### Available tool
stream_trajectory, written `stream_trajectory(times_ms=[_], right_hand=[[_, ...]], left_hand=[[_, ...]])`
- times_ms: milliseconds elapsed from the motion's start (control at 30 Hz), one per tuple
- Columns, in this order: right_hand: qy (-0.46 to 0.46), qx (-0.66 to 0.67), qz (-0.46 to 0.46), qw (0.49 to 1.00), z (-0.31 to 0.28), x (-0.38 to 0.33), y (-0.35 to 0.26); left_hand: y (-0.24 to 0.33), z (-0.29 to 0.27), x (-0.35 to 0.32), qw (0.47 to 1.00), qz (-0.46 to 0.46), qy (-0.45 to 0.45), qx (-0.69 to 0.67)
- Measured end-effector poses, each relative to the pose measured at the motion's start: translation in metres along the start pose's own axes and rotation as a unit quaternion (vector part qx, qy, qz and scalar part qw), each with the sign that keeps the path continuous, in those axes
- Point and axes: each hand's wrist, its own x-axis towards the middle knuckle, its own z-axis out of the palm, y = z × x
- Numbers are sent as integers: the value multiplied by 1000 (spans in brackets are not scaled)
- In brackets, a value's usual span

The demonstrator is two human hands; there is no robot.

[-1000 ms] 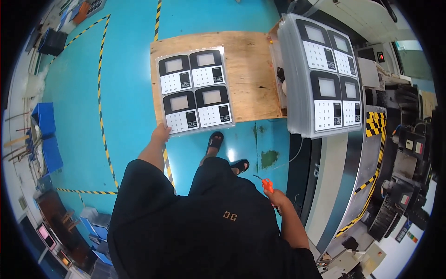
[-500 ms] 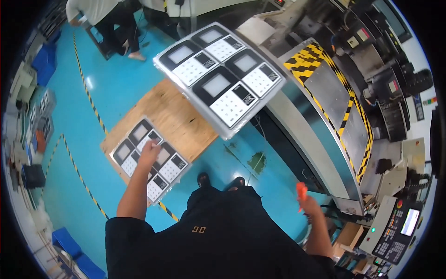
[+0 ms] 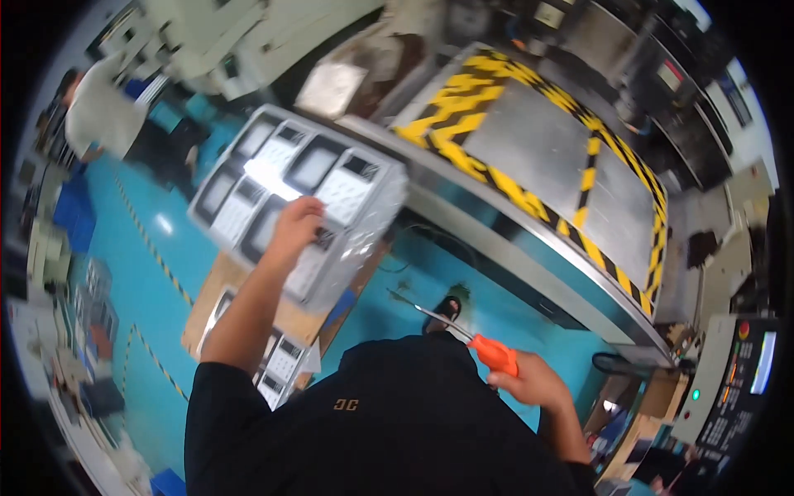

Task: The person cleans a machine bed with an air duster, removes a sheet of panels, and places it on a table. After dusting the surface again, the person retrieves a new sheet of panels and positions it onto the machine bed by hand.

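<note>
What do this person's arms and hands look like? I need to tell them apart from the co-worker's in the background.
Both hands, the left hand and the right hand, are bare, with no gloves, rings or watch visible. The forearms are bare too. The short sleeves belong to a black top with a small yellowish mark on the chest.

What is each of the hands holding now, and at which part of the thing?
The right hand holds a tool by its orange handle, metal shaft free. The left hand lies on the near edge of the grey moulded panel; a closed grip cannot be told.
</note>
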Motion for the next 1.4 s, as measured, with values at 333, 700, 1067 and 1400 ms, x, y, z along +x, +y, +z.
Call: stream_trajectory(times_ms=[333, 700, 1067, 1400], right_hand=[[297, -225, 152, 915, -229, 74, 32], [214, -320, -31, 922, -226, 138, -4], [246, -350, 160, 890, -246, 17, 45], [273, -312, 329, 849, -253, -58, 86]], left_hand=[[1, 26, 117, 761, 186, 152, 603], [10, 38, 122, 778, 170, 131, 590], [0, 28, 127, 780, 205, 116, 579], [-10, 22, 134, 782, 235, 96, 569]])
